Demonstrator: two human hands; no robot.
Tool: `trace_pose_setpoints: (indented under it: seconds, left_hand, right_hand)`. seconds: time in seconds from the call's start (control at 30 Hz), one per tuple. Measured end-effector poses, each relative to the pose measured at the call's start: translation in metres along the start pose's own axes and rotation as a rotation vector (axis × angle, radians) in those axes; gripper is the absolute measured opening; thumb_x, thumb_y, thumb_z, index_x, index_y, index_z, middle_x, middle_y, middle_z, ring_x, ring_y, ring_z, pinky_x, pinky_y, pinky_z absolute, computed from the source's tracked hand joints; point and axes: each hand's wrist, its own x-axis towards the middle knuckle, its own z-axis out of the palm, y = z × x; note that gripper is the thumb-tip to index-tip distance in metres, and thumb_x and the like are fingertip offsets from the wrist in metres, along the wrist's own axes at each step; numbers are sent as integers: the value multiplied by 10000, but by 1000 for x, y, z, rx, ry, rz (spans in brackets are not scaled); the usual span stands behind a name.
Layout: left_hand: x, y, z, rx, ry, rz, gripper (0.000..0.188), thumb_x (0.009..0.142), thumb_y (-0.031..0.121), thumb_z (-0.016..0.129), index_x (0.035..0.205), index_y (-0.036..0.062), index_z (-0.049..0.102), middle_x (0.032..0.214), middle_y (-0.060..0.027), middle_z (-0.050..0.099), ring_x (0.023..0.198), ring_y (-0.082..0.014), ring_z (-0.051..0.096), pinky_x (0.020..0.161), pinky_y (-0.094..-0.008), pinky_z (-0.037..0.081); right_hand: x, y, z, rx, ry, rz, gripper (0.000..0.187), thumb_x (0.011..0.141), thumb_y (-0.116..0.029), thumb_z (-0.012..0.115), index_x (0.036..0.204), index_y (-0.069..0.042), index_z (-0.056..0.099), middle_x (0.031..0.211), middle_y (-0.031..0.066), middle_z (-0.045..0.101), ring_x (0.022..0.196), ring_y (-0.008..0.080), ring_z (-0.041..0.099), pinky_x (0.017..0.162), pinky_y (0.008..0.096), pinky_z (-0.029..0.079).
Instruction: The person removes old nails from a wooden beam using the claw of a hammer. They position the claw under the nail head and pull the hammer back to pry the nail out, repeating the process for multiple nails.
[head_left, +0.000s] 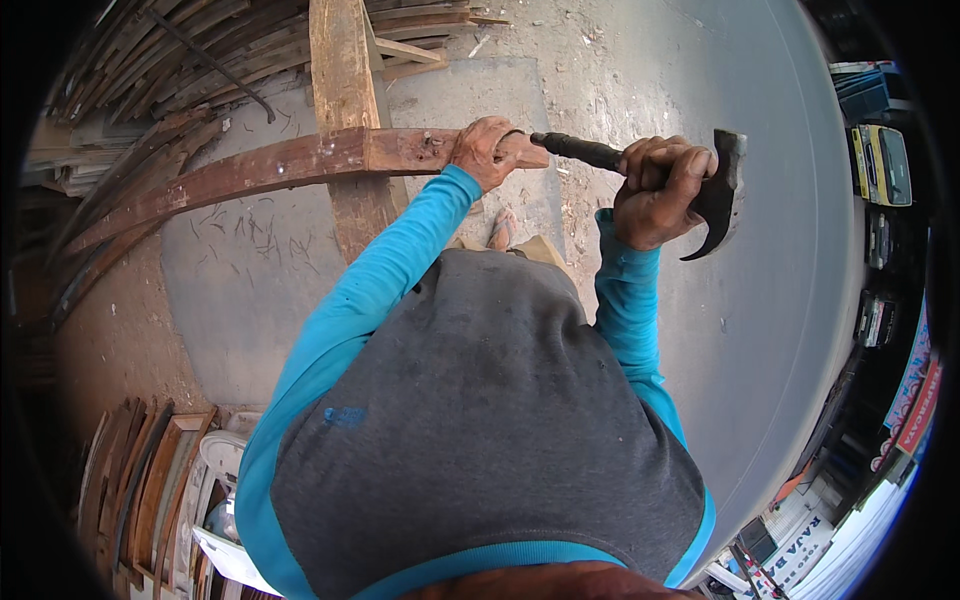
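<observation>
My left hand (484, 154) is closed around the near-right end of a long reddish-brown wooden beam (250, 170). The beam runs off to the left and crosses a wide upright-looking plank (340, 75). To its right, my right hand (662, 190) grips a claw hammer (728, 180) close to its head. The hammer's dark handle points left, its tip near the beam's end, and the curved claw faces down toward me. Small holes or nail marks show on the beam beside my left hand.
Bent nails (280, 240) lie scattered on a grey sheet on the ground at left. Piles of old timber (220, 50) fill the far left, and more boards and frames (150, 490) lean at near left. A paved road (760, 300) with parked vehicles (880, 165) lies to the right.
</observation>
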Motion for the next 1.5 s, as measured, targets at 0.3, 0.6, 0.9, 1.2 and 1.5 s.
trace_pose_setpoints:
  seconds: [0.3, 0.6, 0.9, 1.2, 1.5]
  left_hand:
    - [-8, 8, -6, 51, -13, -2, 434, 798, 212, 794, 1167, 18, 675, 1214, -170, 673, 1157, -361, 638, 1005, -455, 508]
    - [-5, 8, -6, 55, -9, -5, 427, 797, 211, 794, 1167, 34, 675, 1205, -153, 677, 1140, -352, 645, 988, -464, 498]
    - [-5, 10, -7, 44, -30, -18, 446, 795, 224, 797, 1180, 38, 673, 1203, -152, 677, 1138, -352, 644, 990, -468, 494]
    - [3, 6, -17, 295, -323, -69, 645, 787, 439, 822, 1298, 105, 615, 1265, -121, 658, 1222, -286, 597, 1117, -440, 342]
    - [1, 12, -13, 373, -421, -116, 732, 769, 485, 844, 1340, 106, 588, 1303, -103, 645, 1259, -249, 565, 1118, -425, 322]
  right_hand:
    - [-3, 3, 7, 45, 65, 42, 378, 1059, -246, 516, 724, -99, 423, 549, 8, 389, 428, 104, 392, 419, 290, 410]
    - [3, 3, 4, 11, 42, 30, 409, 1075, -303, 477, 733, -87, 421, 535, 4, 351, 409, 99, 373, 403, 275, 379]
    - [4, 26, 6, -16, 44, 64, 396, 1091, -299, 448, 771, -73, 503, 536, 0, 383, 406, 85, 387, 403, 265, 418]
    - [44, 49, 22, -90, 191, 222, 430, 1062, -312, 536, 705, -99, 427, 526, -13, 349, 404, 75, 333, 366, 259, 313]
    - [72, 74, 8, -73, 183, 437, 418, 1064, -297, 540, 727, -66, 448, 554, 2, 366, 440, 108, 353, 419, 288, 338]
